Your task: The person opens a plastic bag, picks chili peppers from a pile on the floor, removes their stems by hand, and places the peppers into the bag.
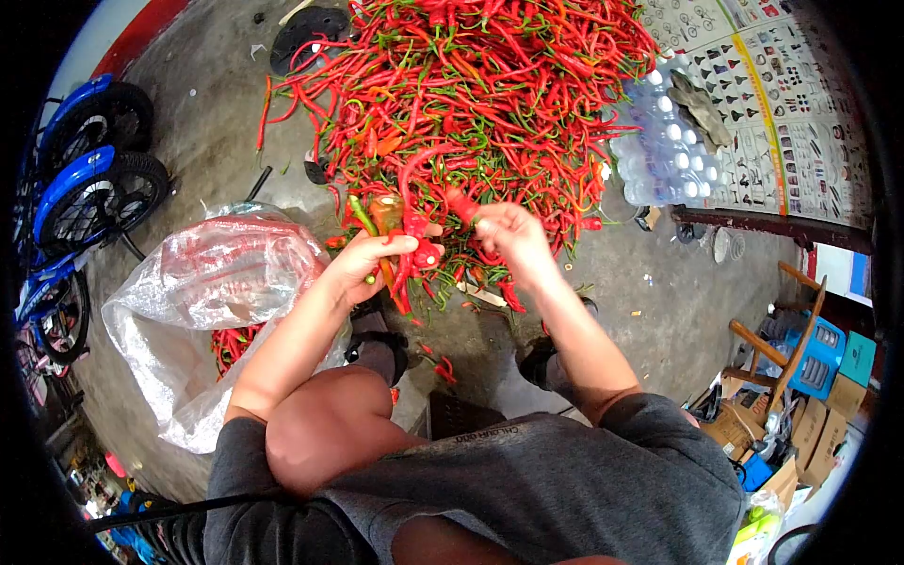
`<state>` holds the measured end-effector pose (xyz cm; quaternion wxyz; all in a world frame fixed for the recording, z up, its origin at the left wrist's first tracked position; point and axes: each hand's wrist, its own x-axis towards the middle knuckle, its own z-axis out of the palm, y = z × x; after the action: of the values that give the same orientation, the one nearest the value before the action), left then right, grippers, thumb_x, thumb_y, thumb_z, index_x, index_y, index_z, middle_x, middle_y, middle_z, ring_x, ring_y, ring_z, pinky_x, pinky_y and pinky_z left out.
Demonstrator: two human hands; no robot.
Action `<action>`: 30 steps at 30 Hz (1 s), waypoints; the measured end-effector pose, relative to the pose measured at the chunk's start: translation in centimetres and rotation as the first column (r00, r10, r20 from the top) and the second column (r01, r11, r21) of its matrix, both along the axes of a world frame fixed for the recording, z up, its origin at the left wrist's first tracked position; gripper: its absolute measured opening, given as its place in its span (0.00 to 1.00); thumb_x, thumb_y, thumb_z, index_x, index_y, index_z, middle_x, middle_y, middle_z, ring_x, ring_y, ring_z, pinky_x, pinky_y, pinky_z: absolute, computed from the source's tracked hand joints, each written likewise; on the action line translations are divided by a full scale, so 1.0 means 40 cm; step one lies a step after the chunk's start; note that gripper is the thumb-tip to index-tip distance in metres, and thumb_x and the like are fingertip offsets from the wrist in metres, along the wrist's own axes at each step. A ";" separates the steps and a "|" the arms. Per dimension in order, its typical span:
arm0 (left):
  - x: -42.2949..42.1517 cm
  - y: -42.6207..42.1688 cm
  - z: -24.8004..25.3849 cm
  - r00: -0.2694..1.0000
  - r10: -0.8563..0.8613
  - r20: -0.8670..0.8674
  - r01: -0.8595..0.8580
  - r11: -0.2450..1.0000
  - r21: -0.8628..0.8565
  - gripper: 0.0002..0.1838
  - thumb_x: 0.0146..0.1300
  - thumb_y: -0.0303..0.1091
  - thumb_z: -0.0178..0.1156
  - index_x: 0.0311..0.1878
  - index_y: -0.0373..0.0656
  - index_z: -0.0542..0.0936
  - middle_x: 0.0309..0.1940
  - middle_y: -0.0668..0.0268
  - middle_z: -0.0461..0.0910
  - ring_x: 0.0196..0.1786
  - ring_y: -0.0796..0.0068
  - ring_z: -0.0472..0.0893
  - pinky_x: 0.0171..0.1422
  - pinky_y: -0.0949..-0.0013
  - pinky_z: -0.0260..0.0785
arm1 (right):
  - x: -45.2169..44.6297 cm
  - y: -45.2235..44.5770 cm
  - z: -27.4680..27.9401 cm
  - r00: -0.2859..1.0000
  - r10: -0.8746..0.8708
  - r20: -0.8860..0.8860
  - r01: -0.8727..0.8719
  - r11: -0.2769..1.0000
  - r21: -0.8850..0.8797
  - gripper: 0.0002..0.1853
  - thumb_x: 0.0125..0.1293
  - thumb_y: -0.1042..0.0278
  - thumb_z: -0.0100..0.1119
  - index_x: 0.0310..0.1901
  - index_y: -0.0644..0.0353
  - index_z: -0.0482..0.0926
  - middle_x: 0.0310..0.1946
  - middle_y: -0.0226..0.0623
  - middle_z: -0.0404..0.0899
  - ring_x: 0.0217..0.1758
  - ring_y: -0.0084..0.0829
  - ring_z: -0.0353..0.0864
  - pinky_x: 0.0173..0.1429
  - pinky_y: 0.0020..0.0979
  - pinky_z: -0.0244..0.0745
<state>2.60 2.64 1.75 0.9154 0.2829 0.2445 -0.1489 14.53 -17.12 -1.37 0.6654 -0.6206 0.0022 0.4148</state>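
Several chili peppers (414,179), mostly red with a green one among them, are bunched in my left hand (360,264), the thumb pressed across them. My right hand (513,240), slightly to the right, has its fingers closed on a red chili pepper (460,204); the fingertips are partly blurred. Beyond both hands spreads a big pile of red chili peppers (480,85) with green stems. Left of my left forearm lies a clear plastic bag (179,273), with red peppers (234,347) showing in its opening.
Shrink-wrapped water bottles (664,141) stand right of the pile, beside a printed parts poster (753,104). Bicycles with blue fenders (75,179) are at the left. Cardboard boxes (819,438), a wooden chair (791,339) and a blue crate (817,353) crowd the right side. Loose peppers (441,367) lie near my feet.
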 end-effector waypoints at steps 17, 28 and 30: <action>-0.017 -0.023 0.014 0.980 -0.173 -0.102 0.179 0.983 0.044 0.15 0.52 0.31 0.64 0.45 0.41 0.77 0.37 0.68 0.80 0.39 0.78 0.78 0.46 0.73 0.70 | -0.082 0.019 0.108 0.203 0.544 0.815 -0.423 0.799 -0.428 0.05 0.54 0.74 0.55 0.28 0.64 0.70 0.24 0.44 0.71 0.30 0.46 0.75 0.35 0.41 0.70; -0.031 0.026 -0.020 0.995 -0.029 0.097 0.025 0.999 0.042 0.28 0.52 0.35 0.61 0.55 0.37 0.65 0.46 0.55 0.76 0.42 0.63 0.80 0.49 0.65 0.73 | 0.168 0.013 -0.044 0.391 0.677 0.624 -0.339 0.736 -0.586 0.12 0.62 0.64 0.48 0.40 0.65 0.75 0.37 0.49 0.76 0.44 0.47 0.75 0.47 0.42 0.70; -0.027 0.027 0.004 0.993 0.016 0.113 -0.014 1.000 -0.021 0.29 0.52 0.35 0.61 0.56 0.37 0.64 0.47 0.54 0.75 0.42 0.61 0.80 0.51 0.61 0.73 | 0.251 0.021 -0.181 0.435 0.660 0.613 -0.139 0.721 -0.678 0.13 0.62 0.66 0.50 0.44 0.65 0.74 0.41 0.52 0.76 0.48 0.48 0.74 0.51 0.42 0.69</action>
<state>1.52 3.72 1.91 0.9317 0.2799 0.1927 -0.1282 24.58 -16.26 -8.61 0.2579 -0.8765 -0.3505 0.2061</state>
